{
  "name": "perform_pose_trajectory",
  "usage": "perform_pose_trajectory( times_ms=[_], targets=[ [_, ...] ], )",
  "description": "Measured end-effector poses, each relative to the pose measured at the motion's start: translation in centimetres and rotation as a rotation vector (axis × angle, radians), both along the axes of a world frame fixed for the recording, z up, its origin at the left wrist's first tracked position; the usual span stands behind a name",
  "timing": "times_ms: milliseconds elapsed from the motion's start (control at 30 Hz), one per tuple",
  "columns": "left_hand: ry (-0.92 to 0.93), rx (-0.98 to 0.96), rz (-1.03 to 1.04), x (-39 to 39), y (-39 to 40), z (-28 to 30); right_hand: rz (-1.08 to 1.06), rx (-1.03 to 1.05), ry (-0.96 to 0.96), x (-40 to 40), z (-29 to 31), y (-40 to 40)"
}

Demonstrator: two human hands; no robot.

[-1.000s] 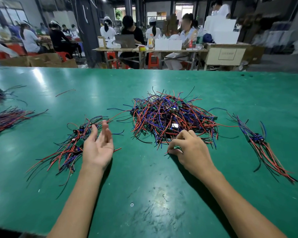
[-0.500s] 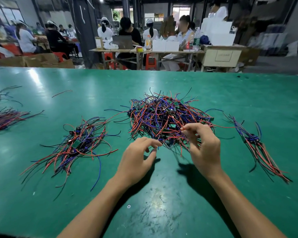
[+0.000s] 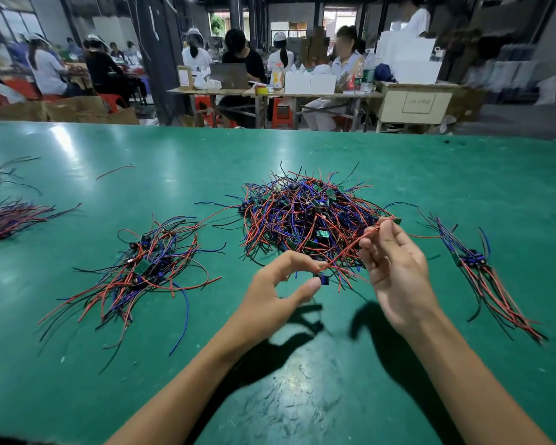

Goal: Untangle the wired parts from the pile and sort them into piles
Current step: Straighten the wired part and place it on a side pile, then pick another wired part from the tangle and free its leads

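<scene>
Right hand pinching red wire; left hand pinching its lower end. Draw slowly out of central pile, keeping grip near the snag.

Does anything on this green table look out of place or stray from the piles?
One thing: a single loose wire lies alone on the green table, far left, apart from every pile. Otherwise the central tangled pile is simply unsorted, and the left pile is splayed loosely.
</scene>
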State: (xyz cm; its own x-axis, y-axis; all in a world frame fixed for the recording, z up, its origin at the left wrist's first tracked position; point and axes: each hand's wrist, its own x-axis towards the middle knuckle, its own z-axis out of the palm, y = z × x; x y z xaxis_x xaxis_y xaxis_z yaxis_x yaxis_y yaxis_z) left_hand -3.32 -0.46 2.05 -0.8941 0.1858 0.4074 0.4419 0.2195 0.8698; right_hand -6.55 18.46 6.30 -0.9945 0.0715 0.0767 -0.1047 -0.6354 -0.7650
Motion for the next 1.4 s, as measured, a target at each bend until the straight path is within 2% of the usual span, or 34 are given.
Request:
perform_pose_trajectory(
  times_ms=[100,200,300,467,633,833,933,1067,1300,1400],
  targets=[
    [-0.25,0.312,-0.245,0.5,-0.6,0.6,0.066,-0.147,-0.083,-0.1,0.0,0.0],
    [-0.353,0.428,-0.301,0.7,-0.9,0.8,0.105,-0.225,-0.125,0.0,0.1,0.0],
    [-0.341,0.414,-0.264,0.4,-1.1,0.7,0.131,-0.268,-0.14,0.0,0.1,0.0],
    [-0.305,0.21,-0.199,0.4,-0.3,0.4,0.177,-0.327,-0.168,0.3,0.3,-0.2],
    [-0.246,0.164,-0.098,0.4,-0.1,0.4,0.227,-0.38,-0.201,0.5,0.5,-0.2],
    [-0.271,0.369,-0.014,0.0,-1.1,1.0,0.173,-0.319,-0.17,0.3,0.4,0.0],
    [-0.36,0.556,-0.096,-0.2,-1.5,1.0,0.125,-0.238,-0.175,0.3,0.0,-0.2],
    [-0.41,0.559,-0.156,-0.1,-1.8,1.3,0.1,-0.242,-0.2,0.2,0.1,0.1],
    [-0.459,0.551,-0.113,-0.4,-1.9,1.3,0.138,-0.237,-0.221,0.5,0.3,0.3],
    [-0.515,0.558,-0.108,-0.5,-1.9,1.6,0.145,-0.107,-0.215,0.6,0.2,0.4]
  ],
)
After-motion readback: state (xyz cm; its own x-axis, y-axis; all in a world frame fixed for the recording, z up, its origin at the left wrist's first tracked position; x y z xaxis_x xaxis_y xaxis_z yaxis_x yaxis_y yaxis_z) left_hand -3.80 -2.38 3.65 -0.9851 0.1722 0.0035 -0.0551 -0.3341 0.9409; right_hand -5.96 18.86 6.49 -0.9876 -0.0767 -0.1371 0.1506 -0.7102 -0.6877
